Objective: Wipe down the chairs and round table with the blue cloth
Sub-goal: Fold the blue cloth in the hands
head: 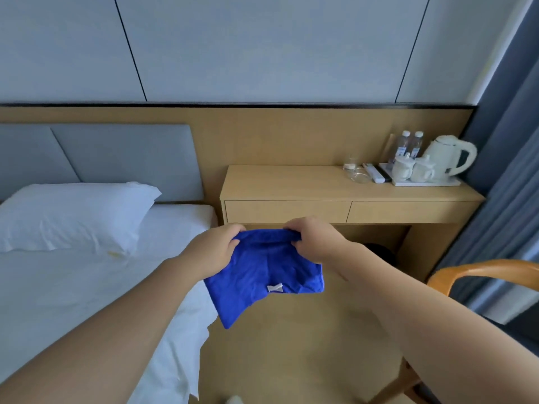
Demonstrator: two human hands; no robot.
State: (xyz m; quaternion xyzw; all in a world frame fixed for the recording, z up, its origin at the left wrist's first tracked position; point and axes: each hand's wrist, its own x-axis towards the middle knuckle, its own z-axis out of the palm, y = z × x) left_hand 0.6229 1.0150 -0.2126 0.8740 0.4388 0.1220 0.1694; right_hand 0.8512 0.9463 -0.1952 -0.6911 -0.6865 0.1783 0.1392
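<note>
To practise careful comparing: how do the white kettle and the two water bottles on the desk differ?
The kettle is opaque white with a large looped handle; the water bottles are clear, slim and handle-free. The kettle stands on a tray; the bottles stand behind it by the wall. All are upright.

Cloth (262, 275) bright blue, white tag; pillow (73, 214) white; desk (335, 185) tan; kettle (449, 156) white

open floor (291, 354) straight ahead betw bed (87, 287) on the left & wooden chair (478, 275) on the right. desk top (277, 182) bare on its left half; right end crowded w/ kettle (449, 156), mugs (411, 169), water bottles (409, 142), glass (351, 163).
</note>
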